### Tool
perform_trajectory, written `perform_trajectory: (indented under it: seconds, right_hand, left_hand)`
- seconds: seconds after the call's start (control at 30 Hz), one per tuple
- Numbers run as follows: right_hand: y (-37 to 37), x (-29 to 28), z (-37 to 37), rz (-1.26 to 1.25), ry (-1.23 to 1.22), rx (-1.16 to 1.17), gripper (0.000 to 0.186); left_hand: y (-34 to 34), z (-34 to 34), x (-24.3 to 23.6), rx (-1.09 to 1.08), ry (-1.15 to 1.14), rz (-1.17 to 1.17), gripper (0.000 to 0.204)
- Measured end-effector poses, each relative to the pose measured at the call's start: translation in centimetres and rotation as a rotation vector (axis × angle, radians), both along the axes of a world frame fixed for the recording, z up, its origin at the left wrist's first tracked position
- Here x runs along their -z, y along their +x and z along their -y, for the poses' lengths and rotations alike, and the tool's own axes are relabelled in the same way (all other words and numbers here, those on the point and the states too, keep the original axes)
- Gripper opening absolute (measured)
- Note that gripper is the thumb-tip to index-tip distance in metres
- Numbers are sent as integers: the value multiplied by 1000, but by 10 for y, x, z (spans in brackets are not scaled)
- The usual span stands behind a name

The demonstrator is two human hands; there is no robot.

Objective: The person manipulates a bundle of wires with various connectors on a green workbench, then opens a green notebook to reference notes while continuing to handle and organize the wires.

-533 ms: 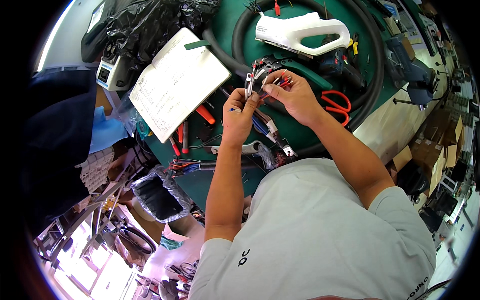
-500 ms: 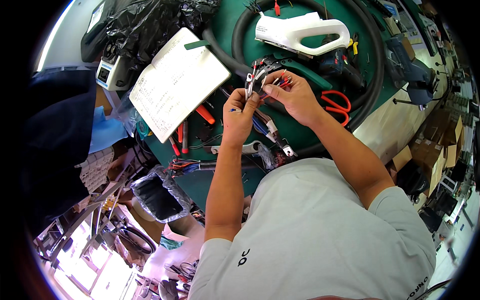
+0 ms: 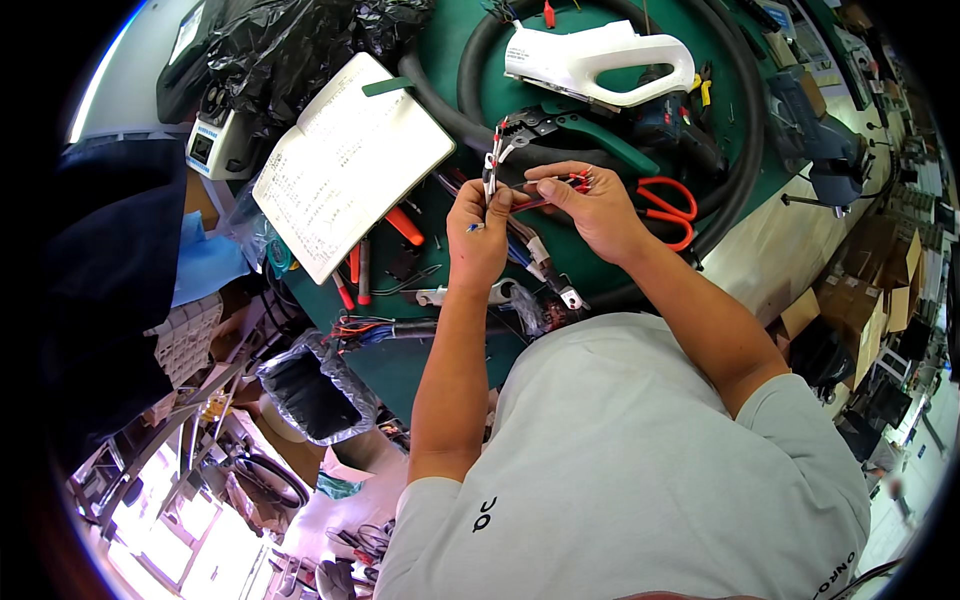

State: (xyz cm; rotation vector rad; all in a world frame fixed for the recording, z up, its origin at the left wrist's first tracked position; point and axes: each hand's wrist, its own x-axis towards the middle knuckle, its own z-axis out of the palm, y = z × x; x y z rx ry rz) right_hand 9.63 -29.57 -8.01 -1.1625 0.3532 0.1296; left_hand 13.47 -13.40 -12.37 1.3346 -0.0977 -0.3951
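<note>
In the head view, my left hand (image 3: 478,235) pinches a bundle of white wires (image 3: 491,158) with small tips, standing upward; a small blue-tipped piece pokes out by its fingers. My right hand (image 3: 598,218), just to its right, is closed on several thin red-tipped wires (image 3: 582,180) lying nearly sideways. Just behind my hands lies a crimping tool (image 3: 615,140) with dark jaws and green handles. The open notebook (image 3: 350,170) is left of my hands, red scissors (image 3: 683,213) are to the right, and thicker cable ends (image 3: 548,268) with lugs lie below.
A green mat (image 3: 360,372) carries coiled black cable (image 3: 742,175), a white handled housing (image 3: 548,55), a power tool (image 3: 700,145), yellow cutters (image 3: 705,95), red-handled tools (image 3: 403,225) and black plastic bags (image 3: 300,45). Cardboard boxes (image 3: 845,305) are at right, dark fabric (image 3: 115,280) at left.
My right hand has moved down toward me, tilting its red-tipped wires flatter and away from the white bundle. My left hand has lowered slightly. The whole view has shifted slightly.
</note>
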Motion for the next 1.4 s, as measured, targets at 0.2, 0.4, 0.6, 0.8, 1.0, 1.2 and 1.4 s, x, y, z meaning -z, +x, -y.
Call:
perform_trajectory:
  seconds: [0.2,0.4,0.6,0.8,1.0,1.2,1.4]
  right_hand:
    - [-5,2,3,14,48,-31,23]
    - [-6,7,3,58,74,-38,20]
    - [-5,8,-1,14,104,-77,24]
    - [-9,-1,-3,-16,45,-55,21]
    - [-13,-6,-13,-46,-17,-100,21]
    - [-21,-18,-11,-101,-134,-152,24]
    - [-23,-38,-14,-174,11,-203,34]
  left_hand:
    - [-2,-2,3,20,-5,10,21]
    - [-3,-4,6,58,42,52,19]
    - [-3,-12,3,122,464,339,12]
    - [-7,-17,-8,299,515,354,28]
    - [-13,-25,-7,226,596,643,44]
    - [-19,-21,-2,177,597,665,34]
    - [-22,-22,1,165,636,687,29]
